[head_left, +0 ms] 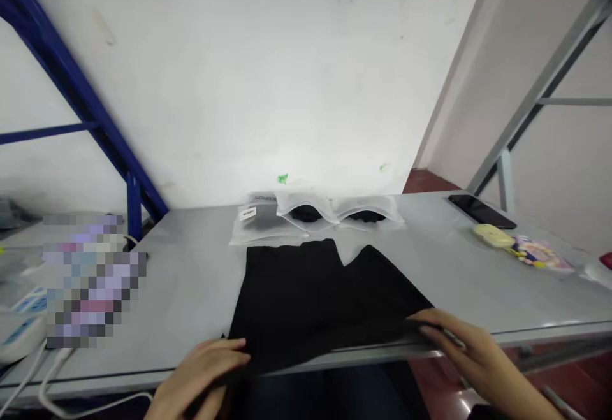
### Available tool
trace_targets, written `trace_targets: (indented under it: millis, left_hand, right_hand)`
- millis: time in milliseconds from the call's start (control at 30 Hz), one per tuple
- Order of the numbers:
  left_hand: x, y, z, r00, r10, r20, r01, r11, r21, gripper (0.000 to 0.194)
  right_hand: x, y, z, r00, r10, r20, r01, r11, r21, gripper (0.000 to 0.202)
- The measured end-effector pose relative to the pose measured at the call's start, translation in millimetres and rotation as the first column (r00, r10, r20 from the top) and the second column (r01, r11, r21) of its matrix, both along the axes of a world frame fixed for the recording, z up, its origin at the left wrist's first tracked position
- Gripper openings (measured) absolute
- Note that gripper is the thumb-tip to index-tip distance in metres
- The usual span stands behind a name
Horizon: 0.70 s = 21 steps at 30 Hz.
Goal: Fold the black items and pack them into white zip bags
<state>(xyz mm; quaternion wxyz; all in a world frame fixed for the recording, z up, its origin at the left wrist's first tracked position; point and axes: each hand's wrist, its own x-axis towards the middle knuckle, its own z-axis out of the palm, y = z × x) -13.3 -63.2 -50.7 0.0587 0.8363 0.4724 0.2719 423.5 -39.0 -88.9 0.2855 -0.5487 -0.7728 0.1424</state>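
Black shorts (306,292) lie spread on the grey table, the two leg ends pointing away from me and the near edge hanging at the table's front. My left hand (198,378) is closed around the near left corner of the fabric. At the near right corner, my right hand (463,347) pinches the edge between thumb and fingers. Just beyond the shorts rest frosted plastic bags: one with a white label (268,219), a middle one (308,210) and a right one (368,211), the last two gaping with black contents.
A black phone (481,211), a yellow case (493,236) and a colourful beaded trinket (540,254) sit on the right of the table (191,267). A white power strip (21,337) with cables is at left, near a blurred-out object. A blue frame post (81,88) rises behind.
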Motion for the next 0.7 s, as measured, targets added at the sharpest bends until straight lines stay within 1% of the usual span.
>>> trace_targets:
  millis: [33,67,100,133,167,200,267,333,400,467,533,600,633,700]
  left_hand:
    - [3,10,3.2,0.993,0.097,0.073,-0.088,0.988,-0.124,0.027]
    - [5,22,6.5,0.976,0.195,0.1,-0.165,0.955,-0.248,0.027]
    - [7,35,9.9,0.964,0.25,0.088,-0.205,0.915,-0.348,0.028]
    - [8,48,13.3,0.965,0.257,0.05,-0.214,0.884,-0.415,0.028]
    - [9,61,16.8,0.972,0.236,0.003,-0.21,0.871,-0.444,0.027]
    - [9,72,20.3,0.979,0.2,-0.045,-0.199,0.872,-0.448,0.025]
    - [10,91,26.5,0.981,0.149,-0.121,-0.186,0.896,-0.403,0.022]
    - [13,106,29.8,0.979,0.142,-0.149,-0.184,0.926,-0.33,0.023]
    - [22,120,28.2,0.976,0.118,-0.18,-0.157,0.964,-0.214,0.023]
    - [35,135,22.4,0.965,0.074,-0.251,-0.096,0.992,-0.076,0.022]
    - [49,150,16.1,0.946,0.047,-0.321,-0.048,0.999,0.004,0.021]
    - [58,161,14.5,0.936,0.036,-0.35,-0.031,0.999,0.02,0.017]
    - [61,164,16.2,0.936,0.035,-0.352,-0.028,0.999,0.026,0.014]
    - [61,161,23.9,0.935,0.033,-0.352,-0.015,0.998,0.055,0.013]
  right_hand:
    - [-5,7,4.8,0.996,-0.074,-0.046,0.071,0.995,-0.069,0.024]
    - [-10,15,9.2,0.989,-0.126,-0.073,0.116,0.985,-0.124,0.026]
    - [-14,24,12.9,0.985,-0.154,-0.08,0.139,0.976,-0.167,0.026]
    - [-17,32,15.8,0.984,-0.161,-0.074,0.144,0.969,-0.201,0.025]
    - [-18,40,17.7,0.986,-0.157,-0.06,0.14,0.964,-0.228,0.026]
    - [-18,47,18.9,0.988,-0.15,-0.043,0.135,0.959,-0.249,0.027]
    - [-13,60,19.7,0.988,-0.151,-0.012,0.143,0.955,-0.26,0.033]
    - [-5,71,19.9,0.986,-0.169,0.003,0.165,0.959,-0.23,0.04]
    - [2,83,21.1,0.985,-0.17,0.006,0.168,0.963,-0.21,0.047]
    - [2,93,23.7,0.989,-0.148,0.002,0.144,0.957,-0.254,0.049]
    - [-4,101,27.9,0.993,-0.118,0.0,0.112,0.939,-0.326,0.037]
    - [-12,104,33.1,0.995,-0.097,0.007,0.094,0.932,-0.35,0.021]
    - [-15,104,35.8,0.995,-0.1,0.002,0.096,0.941,-0.325,0.016]
    - [-18,97,39.8,0.992,-0.117,-0.056,0.103,0.973,-0.208,0.012]
